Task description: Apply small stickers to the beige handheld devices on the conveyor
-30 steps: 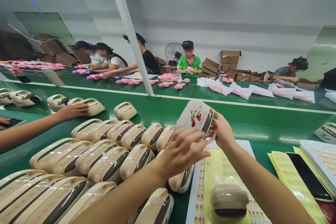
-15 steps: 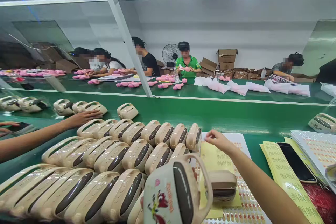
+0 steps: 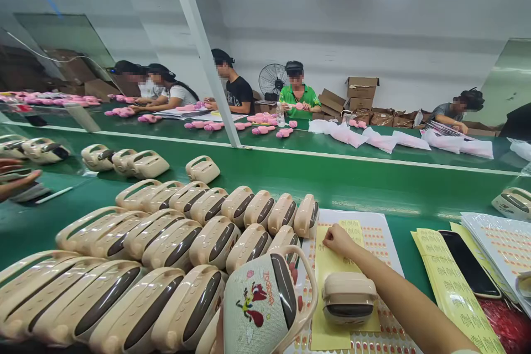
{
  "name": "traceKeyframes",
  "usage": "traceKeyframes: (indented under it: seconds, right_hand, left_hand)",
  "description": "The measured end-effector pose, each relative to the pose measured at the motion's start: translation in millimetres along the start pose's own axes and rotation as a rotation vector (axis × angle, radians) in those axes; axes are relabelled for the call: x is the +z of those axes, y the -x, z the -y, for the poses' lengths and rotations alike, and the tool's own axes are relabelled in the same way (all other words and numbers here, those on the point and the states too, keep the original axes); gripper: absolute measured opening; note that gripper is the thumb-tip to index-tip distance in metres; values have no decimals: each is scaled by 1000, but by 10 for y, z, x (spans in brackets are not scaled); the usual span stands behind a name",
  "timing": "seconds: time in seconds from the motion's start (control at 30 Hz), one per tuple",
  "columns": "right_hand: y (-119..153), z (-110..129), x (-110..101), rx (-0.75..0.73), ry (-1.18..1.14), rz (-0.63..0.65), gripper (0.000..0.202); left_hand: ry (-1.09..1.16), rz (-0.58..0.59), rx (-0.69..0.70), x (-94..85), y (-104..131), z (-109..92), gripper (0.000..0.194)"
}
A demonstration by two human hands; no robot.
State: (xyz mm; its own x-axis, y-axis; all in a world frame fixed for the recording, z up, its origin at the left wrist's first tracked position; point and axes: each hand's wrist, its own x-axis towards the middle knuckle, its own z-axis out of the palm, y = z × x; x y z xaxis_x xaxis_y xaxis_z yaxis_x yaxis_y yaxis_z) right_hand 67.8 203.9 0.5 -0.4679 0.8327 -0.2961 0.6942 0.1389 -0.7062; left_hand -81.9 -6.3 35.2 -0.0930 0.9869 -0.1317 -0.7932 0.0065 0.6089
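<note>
Head-camera view over a green desk (image 3: 365,188) on a factory line. Right hand (image 3: 339,241) stretched forward, fingertips pressed flat on a yellow sheet (image 3: 332,265) that lies over a white sticker sheet (image 3: 375,235); grip loose and empty, clasping nothing. Just behind that hand, toward the camera, one beige speaker (image 3: 349,297) sitting upright alone on the yellow sheet. At the bottom edge, a decorated speaker (image 3: 265,305) with a cartoon print and a looped handle, tilted and close to the lens; left hand hidden beneath it, so its grip impossible to judge. Left of it, packed rows of plain beige speakers (image 3: 166,243), touching side by side. At right, a dark phone (image 3: 464,263) lying on more yellow sheets, beside a stack of sticker sheets (image 3: 501,246). At far left, another person's hand (image 3: 16,183) near the desk's edge. Beyond, several people seated at a second green line with pink items (image 3: 265,121).
</note>
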Motion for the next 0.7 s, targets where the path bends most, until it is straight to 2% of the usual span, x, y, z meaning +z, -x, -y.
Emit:
traceKeyframes:
  seconds: [0.13, 0.23, 0.43, 0.5, 0.57, 0.7]
  right_hand:
    - [58, 13, -83, -49, -162, 106, 18]
    - [203, 118, -262, -125, -332, 164, 27]
    - [774, 658, -781, -359, -574, 148, 39]
    - [988, 876, -844, -478, -532, 184, 32]
    - [1164, 1064, -825, -537, -403, 179, 21]
    - [1336, 1272, -688, -457, -175, 67, 15]
  left_hand:
    - [127, -159, 39, 59, -41, -66, 47]
    - [123, -249, 103, 161, -135, -114, 41]
    - [-134, -339, 190, 652, -324, -152, 65]
    - [-202, -330, 204, 764, -367, -139, 66]
    - [-218, -302, 208, 812, -394, -119, 64]
    - [-218, -272, 195, 789, -422, -83, 66]
